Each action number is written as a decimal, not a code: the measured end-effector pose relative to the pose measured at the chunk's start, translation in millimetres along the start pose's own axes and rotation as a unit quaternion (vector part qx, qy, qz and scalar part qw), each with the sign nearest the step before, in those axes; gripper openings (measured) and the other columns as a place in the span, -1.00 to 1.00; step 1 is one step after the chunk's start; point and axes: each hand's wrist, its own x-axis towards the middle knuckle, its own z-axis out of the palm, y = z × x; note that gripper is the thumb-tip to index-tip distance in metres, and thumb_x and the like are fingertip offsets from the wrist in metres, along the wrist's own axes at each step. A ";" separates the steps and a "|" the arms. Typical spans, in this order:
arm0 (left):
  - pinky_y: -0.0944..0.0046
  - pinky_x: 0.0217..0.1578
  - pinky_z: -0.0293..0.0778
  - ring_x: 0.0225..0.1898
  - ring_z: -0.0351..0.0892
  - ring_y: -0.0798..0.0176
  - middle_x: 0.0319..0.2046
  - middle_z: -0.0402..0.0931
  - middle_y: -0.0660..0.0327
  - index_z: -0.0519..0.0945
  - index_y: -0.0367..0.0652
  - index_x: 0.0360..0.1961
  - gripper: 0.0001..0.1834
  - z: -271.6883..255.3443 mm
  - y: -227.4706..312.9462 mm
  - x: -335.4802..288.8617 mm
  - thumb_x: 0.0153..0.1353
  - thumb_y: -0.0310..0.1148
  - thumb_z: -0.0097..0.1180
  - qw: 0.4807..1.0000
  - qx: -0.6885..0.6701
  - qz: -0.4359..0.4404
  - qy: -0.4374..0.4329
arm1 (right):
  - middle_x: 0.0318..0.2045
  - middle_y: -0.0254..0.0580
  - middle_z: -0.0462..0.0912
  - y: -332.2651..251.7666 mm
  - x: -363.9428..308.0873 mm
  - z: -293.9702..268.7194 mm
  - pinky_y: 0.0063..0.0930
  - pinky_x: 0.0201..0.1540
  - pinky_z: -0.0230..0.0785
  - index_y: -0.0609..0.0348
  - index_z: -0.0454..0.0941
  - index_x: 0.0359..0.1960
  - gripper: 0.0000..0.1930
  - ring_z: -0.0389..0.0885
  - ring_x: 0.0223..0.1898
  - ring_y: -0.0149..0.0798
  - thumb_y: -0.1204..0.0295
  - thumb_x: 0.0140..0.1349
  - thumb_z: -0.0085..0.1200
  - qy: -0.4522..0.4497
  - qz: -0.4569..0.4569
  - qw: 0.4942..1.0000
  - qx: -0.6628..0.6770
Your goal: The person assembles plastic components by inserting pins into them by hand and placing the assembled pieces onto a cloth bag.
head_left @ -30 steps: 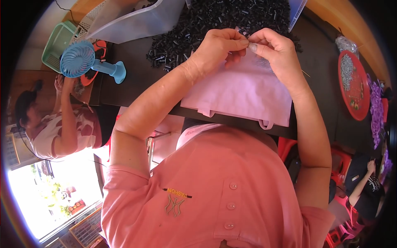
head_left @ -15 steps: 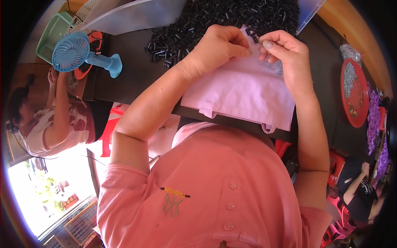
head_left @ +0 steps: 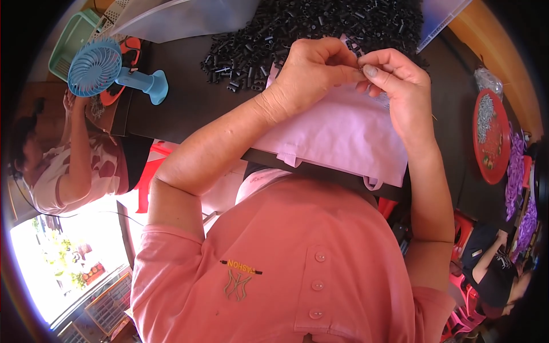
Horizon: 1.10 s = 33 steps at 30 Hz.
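**Lilac fabric bag (head_left: 343, 140) beneath us, short black hollow tubes (head_left: 337, 20) beyond**

We sit at the near edge of a dark, smooth desk (head_left: 177, 111), the bag spread flat at that edge with its two cloth loops toward us. Our left hand (head_left: 311, 68) and right hand (head_left: 403, 80) meet above the bag's far part, fingertips touching or nearly so. On each, thumb and forefinger are drawn into a narrow pinch; we cannot tell what, if anything, sits between them.

The tubes lie in a loose heap from behind our hands toward the desk's far edge, a few of them on the bag. Just beside our right fingers, small silver metal pieces (head_left: 382, 102) rest on the cloth.

A translucent plastic box (head_left: 194, 20) stands at the far left of the heap, and a light-blue handheld fan (head_left: 95, 67) is near the desk's left edge. Toward the right edge, a round red tray (head_left: 500, 110) bears more silver pieces, with bright purple strips (head_left: 513, 177) just beside it.
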 end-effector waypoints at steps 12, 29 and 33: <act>0.51 -0.54 0.31 -0.56 0.38 0.57 -0.57 0.53 0.37 0.65 -0.21 -0.41 -0.89 -0.7 4.0 -2.6 0.09 -0.40 0.26 1.000 0.004 -0.016 -0.015 | -0.44 -0.33 0.66 1.1 -0.1 3.5 -0.65 -0.36 0.33 0.23 0.64 -0.25 -0.87 0.58 -0.45 -0.51 0.54 0.19 0.11 0.023 -0.038 0.999 -0.022; 0.51 -0.54 0.31 -0.53 0.40 0.56 -0.54 0.54 0.35 0.66 -0.24 -0.38 -0.88 2.3 -0.8 -0.7 0.12 -0.41 0.27 1.000 -0.007 -0.006 -0.013 | -0.43 -0.27 0.66 0.7 -1.2 3.9 -0.62 -0.36 0.38 0.25 0.62 -0.18 -0.76 0.59 -0.45 -0.47 0.62 0.08 0.06 0.059 -0.049 0.997 -0.014; 0.51 -0.54 0.32 -0.54 0.41 0.55 -0.53 0.56 0.33 0.67 -0.24 -0.35 -0.88 -0.9 2.7 -1.1 0.12 -0.41 0.26 0.999 0.015 -0.020 -0.027 | -0.44 -0.27 0.65 -2.7 -2.8 6.4 -0.62 -0.35 0.40 0.27 0.60 -0.17 -0.75 0.58 -0.46 -0.47 0.63 0.08 0.06 0.061 -0.042 0.997 -0.011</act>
